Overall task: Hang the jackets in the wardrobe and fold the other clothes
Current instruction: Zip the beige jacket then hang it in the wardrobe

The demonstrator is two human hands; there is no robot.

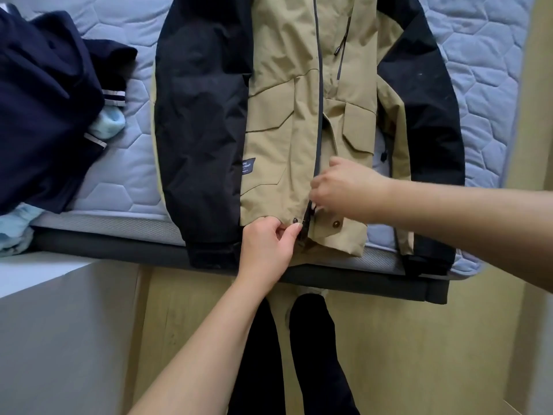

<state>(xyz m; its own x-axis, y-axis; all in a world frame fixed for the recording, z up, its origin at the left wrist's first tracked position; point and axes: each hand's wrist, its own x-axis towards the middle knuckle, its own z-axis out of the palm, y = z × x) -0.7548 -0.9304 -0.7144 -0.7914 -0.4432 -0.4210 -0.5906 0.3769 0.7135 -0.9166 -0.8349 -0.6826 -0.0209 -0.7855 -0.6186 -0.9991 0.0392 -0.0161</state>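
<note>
As the left hand (269,244) pinches the jacket (281,85), the right hand (344,187) pinches its zipper (320,94).

Jacket (284,115): collar and shoulders cut off by the top edge. Lower zip end and slider are covered by the right hand (344,187), which pinches at the front opening, its fingertips mostly tucked out of sight. Left hand (269,247) pinches the hem, and its thumb hides the fabric under it. Label (248,169) text is too small to read. Small dark bit (384,155) by the flap pocket: can't tell what it is. Navy clothes pile (45,100) is cut by the left edge, so garment types are unclear. Light blue item (109,122) is mostly buried under it. Bed (484,70) runs out of frame at the top. Both forearms leave the frame. Pale furniture (59,324) at lower left is cropped and unidentifiable.
</note>
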